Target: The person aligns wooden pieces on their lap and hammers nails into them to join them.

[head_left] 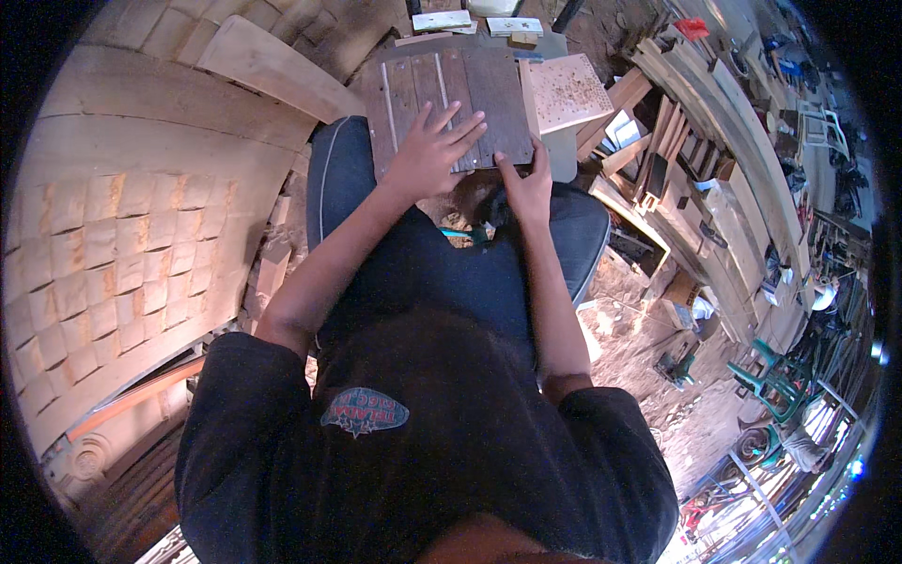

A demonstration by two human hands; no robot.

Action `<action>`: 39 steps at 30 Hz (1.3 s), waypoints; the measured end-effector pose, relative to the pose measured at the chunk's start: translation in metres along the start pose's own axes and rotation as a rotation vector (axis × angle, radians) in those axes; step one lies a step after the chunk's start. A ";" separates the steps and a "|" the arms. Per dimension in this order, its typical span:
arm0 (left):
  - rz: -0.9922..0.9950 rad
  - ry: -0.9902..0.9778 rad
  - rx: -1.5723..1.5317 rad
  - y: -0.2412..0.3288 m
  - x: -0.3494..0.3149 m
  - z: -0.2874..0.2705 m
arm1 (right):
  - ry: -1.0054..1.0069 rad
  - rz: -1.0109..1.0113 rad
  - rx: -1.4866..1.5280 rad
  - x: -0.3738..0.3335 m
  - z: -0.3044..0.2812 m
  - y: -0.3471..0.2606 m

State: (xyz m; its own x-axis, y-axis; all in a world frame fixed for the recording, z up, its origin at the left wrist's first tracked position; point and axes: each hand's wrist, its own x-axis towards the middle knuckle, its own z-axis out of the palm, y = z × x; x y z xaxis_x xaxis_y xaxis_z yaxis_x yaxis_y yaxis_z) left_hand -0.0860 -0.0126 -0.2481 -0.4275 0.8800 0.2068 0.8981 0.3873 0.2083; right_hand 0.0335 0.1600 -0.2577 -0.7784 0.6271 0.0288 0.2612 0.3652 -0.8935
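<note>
A dark brown panel of joined wooden planks (498, 103) with pale lines along it lies in front of me, over my knees. My left hand (430, 155) rests on its near left part, fingers spread across the planks and nothing in its grip. At the near right corner, my right hand (528, 186) holds the panel, thumb at the near edge and fingers along the right side. The fingers' undersides are hidden there.
Beyond the panel lie small pale blocks (442, 21). A light board with specks (568, 92) sits at its right. Stacked planks and offcuts (719, 216) fill the right side. A large woven-pattern wooden panel (122, 254) stands at left; a green chair-like object (775, 381) is lower right.
</note>
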 end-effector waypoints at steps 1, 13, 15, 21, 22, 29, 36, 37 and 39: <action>-0.027 -0.015 -0.006 -0.001 0.000 -0.002 | -0.009 -0.005 -0.003 0.003 0.000 -0.003; -0.144 -0.111 -0.120 -0.010 0.003 0.009 | -0.101 0.319 0.199 0.027 0.011 0.027; -0.133 -0.065 -0.129 -0.012 0.003 0.010 | -0.108 0.462 0.365 0.026 0.010 0.039; -0.164 -0.110 -0.178 -0.019 0.001 0.002 | -0.167 0.636 0.558 0.034 0.015 0.018; -0.171 -0.104 -0.175 -0.019 0.000 0.002 | -0.144 0.628 0.616 0.041 0.016 0.007; -0.161 -0.064 -0.228 -0.020 -0.001 0.004 | -0.370 0.477 0.368 0.079 0.019 -0.001; -0.864 0.362 -0.655 -0.074 -0.025 -0.009 | -0.364 0.493 0.338 0.079 0.013 0.003; -1.021 0.485 -0.641 -0.078 -0.035 0.010 | -0.380 0.500 0.381 0.080 0.016 0.000; -1.194 0.633 -0.603 -0.090 -0.049 0.040 | -0.427 0.496 0.427 0.082 0.029 -0.007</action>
State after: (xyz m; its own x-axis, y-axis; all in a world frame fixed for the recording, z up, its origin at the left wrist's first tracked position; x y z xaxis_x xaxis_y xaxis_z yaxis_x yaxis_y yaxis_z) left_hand -0.1420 -0.0798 -0.3151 -0.9804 -0.1948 -0.0287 -0.1190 0.4699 0.8746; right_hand -0.0491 0.1891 -0.2623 -0.8030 0.2973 -0.5166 0.4611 -0.2393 -0.8545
